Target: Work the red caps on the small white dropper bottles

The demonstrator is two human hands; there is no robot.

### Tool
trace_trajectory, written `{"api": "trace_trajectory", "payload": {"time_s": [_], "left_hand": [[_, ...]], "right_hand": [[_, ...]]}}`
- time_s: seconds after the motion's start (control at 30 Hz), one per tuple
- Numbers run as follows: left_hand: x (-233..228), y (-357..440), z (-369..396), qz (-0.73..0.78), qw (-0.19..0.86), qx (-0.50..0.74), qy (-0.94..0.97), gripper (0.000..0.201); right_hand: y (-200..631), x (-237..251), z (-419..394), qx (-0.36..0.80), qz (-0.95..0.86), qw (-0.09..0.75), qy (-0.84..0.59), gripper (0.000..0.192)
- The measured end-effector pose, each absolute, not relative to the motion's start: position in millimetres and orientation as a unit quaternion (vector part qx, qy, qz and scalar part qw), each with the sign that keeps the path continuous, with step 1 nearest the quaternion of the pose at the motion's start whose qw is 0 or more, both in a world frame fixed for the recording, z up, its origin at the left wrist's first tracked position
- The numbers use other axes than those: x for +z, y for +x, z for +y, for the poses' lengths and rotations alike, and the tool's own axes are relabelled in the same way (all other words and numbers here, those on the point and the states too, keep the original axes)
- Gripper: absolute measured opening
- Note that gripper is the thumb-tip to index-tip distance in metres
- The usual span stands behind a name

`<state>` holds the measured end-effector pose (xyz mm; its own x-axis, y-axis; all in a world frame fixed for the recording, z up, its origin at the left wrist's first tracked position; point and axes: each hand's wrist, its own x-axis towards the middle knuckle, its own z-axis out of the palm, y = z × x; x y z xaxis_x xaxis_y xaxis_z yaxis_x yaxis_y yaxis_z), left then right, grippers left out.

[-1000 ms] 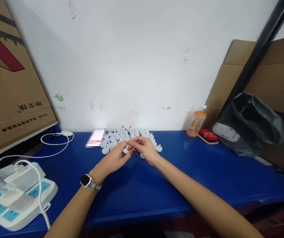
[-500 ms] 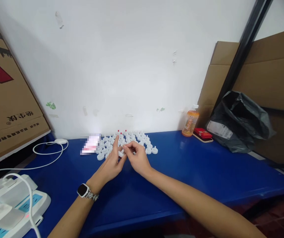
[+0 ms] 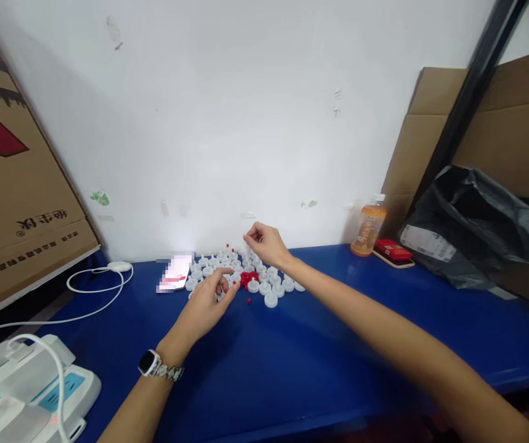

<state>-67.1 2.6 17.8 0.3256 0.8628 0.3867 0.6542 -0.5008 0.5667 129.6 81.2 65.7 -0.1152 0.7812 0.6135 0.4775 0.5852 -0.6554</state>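
My right hand (image 3: 264, 241) is raised over the back of a group of white nozzle caps, close to the wall. Its thumb and fingers are pinched at the top of a white cap (image 3: 246, 251), which is blurred and partly hidden. Over the front left of the group, my left hand (image 3: 209, 301) has its thumb and fingers apart and holds nothing that I can see. A pile of small red tips (image 3: 249, 279) lies among the caps, just right of the left fingertips. One loose red tip (image 3: 249, 301) lies in front. A few caps at the back bear red tips (image 3: 228, 245).
A phone (image 3: 175, 272) lies left of the caps. A power strip (image 3: 79, 394) with white cables is at the front left. To the right stand an orange drink bottle (image 3: 368, 226), a red box (image 3: 393, 250) and a grey plastic bag (image 3: 472, 227). Cardboard (image 3: 28, 184) stands at the left.
My hands have parted from around the white cap they held together. The right has moved up and back toward the wall; the left has opened. The red pile has come into view.
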Motion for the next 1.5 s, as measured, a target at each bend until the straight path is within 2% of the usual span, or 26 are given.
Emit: {"api": "trace_trajectory", "payload": {"time_s": [0.13, 0.17, 0.23, 0.33, 0.47, 0.73, 0.9, 1.17, 1.3, 1.5], "left_hand": [[22, -69, 0, 0.469, 0.173, 0.326, 0.802, 0.034], [23, -68, -1, 0.467, 0.174, 0.321, 0.805, 0.033], [23, -67, -2, 0.463, 0.175, 0.315, 0.81, 0.03], [22, -68, -2, 0.467, 0.177, 0.317, 0.806, 0.031], [20, -70, 0, 0.465, 0.184, 0.317, 0.806, 0.032], [19, -68, -1, 0.466, 0.179, 0.325, 0.804, 0.025], [19, -68, 0, 0.464, 0.169, 0.305, 0.814, 0.021], [15, -68, 2, 0.47, 0.169, 0.286, 0.818, 0.023], [15, -68, 2, 0.471, 0.166, 0.29, 0.816, 0.023], [16, -69, 1, 0.465, 0.162, 0.3, 0.817, 0.023]], "right_hand": [[109, 74, 138, 0.061, -0.823, 0.256, -0.504, 0.01], [102, 74, 148, 0.056, -0.827, 0.215, -0.516, 0.011], [89, 72, 162, 0.058, -0.829, 0.163, -0.532, 0.015], [74, 66, 174, 0.06, -0.821, 0.13, -0.552, 0.023], [63, 56, 179, 0.054, -0.807, 0.127, -0.574, 0.029], [79, 42, 176, 0.027, -0.794, 0.194, -0.575, 0.027], [86, 41, 174, 0.037, -0.812, 0.161, -0.56, 0.022], [76, 50, 173, 0.035, -0.816, 0.129, -0.562, 0.028], [76, 47, 174, 0.044, -0.823, 0.116, -0.554, 0.025], [73, 39, 177, 0.062, -0.823, 0.145, -0.545, 0.021]]}}
